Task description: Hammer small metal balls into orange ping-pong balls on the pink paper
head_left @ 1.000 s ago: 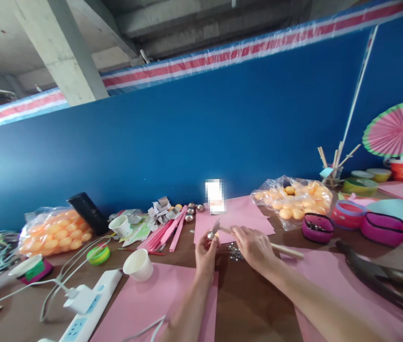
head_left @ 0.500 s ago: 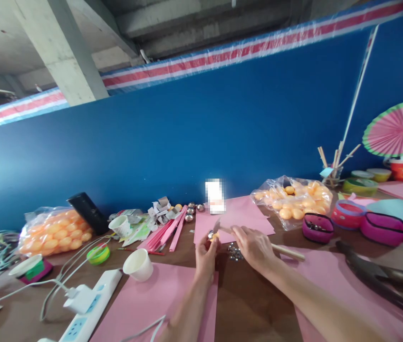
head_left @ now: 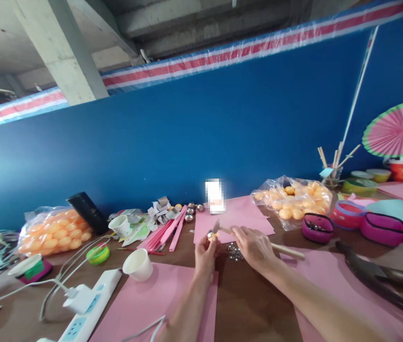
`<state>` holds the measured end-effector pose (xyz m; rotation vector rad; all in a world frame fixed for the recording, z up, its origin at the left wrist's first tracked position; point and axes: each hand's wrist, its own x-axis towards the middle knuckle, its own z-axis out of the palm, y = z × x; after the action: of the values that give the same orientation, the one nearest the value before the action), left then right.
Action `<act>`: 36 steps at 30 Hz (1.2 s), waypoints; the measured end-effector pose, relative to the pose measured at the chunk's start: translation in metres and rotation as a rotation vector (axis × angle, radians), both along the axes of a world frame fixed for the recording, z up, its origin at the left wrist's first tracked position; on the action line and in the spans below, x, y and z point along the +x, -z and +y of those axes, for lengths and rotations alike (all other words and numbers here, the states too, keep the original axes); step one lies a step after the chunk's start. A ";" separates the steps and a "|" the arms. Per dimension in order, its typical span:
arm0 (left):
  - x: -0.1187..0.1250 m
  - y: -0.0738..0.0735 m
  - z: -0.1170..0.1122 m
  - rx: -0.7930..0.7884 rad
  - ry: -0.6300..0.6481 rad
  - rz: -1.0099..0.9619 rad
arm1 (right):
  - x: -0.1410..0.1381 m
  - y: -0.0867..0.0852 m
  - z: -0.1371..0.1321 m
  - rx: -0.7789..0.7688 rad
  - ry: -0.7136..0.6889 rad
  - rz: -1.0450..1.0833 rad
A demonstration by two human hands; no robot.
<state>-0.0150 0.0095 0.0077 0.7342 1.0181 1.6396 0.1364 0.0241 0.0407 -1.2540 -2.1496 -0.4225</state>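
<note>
My left hand (head_left: 205, 256) is closed around a small ball (head_left: 211, 235), silver on one side and orange on the other, held just above the brown table (head_left: 251, 304). My right hand (head_left: 253, 246) grips a wooden-handled tool (head_left: 287, 251) whose metal tip (head_left: 216, 225) rests against the ball. A small heap of silver pieces (head_left: 235, 252) lies on the table between the two hands.
Pink paper sheets (head_left: 151, 304) lie in front and behind the hands. Two bags of orange balls (head_left: 53, 232) (head_left: 294, 197), paper cups (head_left: 139, 265), a power strip (head_left: 87, 308) with cables, pink strips (head_left: 167, 232), magenta bowls (head_left: 317, 227) and a dark tool (head_left: 376, 278) surround them.
The ball in my left hand has turned a little, showing more orange. Both hands stay in nearly the same place.
</note>
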 end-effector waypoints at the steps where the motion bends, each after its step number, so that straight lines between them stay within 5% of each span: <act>1: 0.000 0.000 0.000 -0.001 0.000 -0.007 | 0.000 0.000 0.000 -0.001 0.002 -0.002; 27: -0.002 0.006 0.003 -0.041 -0.101 -0.016 | -0.001 0.000 -0.001 -0.006 -0.034 -0.015; 36: -0.002 0.005 0.005 -0.053 -0.069 -0.034 | 0.017 0.010 0.024 -0.096 0.190 -0.071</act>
<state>-0.0173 0.0143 0.0023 0.6403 1.0686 1.6724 0.1535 0.0483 0.0309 -1.5260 -2.1393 -0.4526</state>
